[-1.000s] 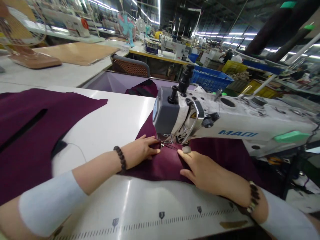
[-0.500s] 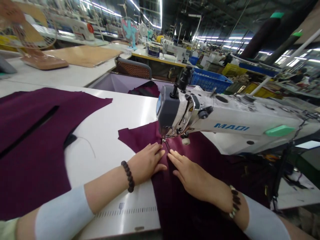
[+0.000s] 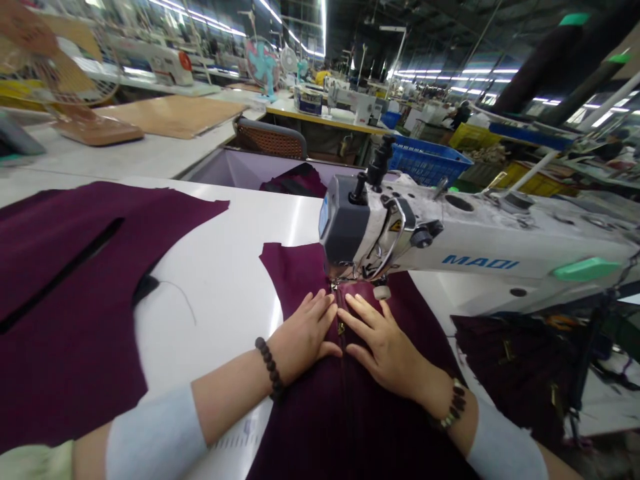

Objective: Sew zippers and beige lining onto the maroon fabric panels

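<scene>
A maroon fabric piece (image 3: 310, 413) lies under the head of the white sewing machine (image 3: 475, 233). Down its middle runs a dark zipper with a small brass-coloured slider (image 3: 341, 328), just below the presser foot (image 3: 334, 285). My left hand (image 3: 310, 330) rests flat on the cloth left of the zipper, fingertips close to the foot. On the right side, my right hand (image 3: 385, 343) presses the cloth with its fingers spread, the index fingertip beside the zipper. Neither hand grips anything. The needle tip is too small to make out.
Another maroon piece (image 3: 75, 300) with a dark slit lies on the white tabletop (image 3: 215, 267) at left. Dark fabric with several brass-coloured zipper pulls (image 3: 505, 350) sits at right. Behind are a blue crate (image 3: 427, 160), an orange fan (image 3: 95, 127) and a chair (image 3: 270, 139).
The cloth has turned and straightened under the foot, and the zipper slider now shows between my hands. My right hand has spread its fingers and shifted up beside the zipper.
</scene>
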`<state>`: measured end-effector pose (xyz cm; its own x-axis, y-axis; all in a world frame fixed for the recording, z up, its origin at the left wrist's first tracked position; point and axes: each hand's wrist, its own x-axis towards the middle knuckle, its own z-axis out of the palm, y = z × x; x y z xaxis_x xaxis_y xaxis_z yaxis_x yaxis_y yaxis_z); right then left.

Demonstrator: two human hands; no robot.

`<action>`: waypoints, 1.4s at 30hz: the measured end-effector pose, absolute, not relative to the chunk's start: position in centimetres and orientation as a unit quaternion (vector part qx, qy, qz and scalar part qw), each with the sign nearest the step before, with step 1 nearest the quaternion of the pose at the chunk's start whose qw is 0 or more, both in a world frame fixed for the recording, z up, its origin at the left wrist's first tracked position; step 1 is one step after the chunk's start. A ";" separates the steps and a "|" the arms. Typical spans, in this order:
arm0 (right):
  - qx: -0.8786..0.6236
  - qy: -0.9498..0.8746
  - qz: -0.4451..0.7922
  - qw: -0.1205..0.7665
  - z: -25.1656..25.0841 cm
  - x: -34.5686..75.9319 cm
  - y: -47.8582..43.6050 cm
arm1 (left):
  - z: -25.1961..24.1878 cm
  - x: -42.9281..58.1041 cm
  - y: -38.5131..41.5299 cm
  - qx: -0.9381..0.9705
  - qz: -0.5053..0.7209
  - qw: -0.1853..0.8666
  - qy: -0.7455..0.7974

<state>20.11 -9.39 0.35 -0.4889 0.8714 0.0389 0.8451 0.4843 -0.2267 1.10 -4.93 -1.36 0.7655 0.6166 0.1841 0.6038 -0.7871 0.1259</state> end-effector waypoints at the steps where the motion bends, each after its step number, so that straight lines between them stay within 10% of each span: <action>1: -0.494 -0.861 0.098 0.071 0.5 20.4 -9.3 | -1.3 1.2 -5.0 0.938 0.107 0.031 0.328; 34: -0.511 -0.853 0.079 0.075 0.3 20.2 -8.9 | -0.6 1.7 -4.4 0.935 0.090 0.013 0.342; 42: -0.502 -0.851 0.145 0.062 3.1 19.4 -7.7 | 1.6 -2.3 -5.8 0.949 0.101 0.158 0.255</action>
<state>19.41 -7.67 3.14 -0.4889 0.8714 -0.0405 0.8355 0.4544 -0.3089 -2.34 -5.82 1.65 0.8498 0.5153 0.1105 0.4519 -0.8204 0.3503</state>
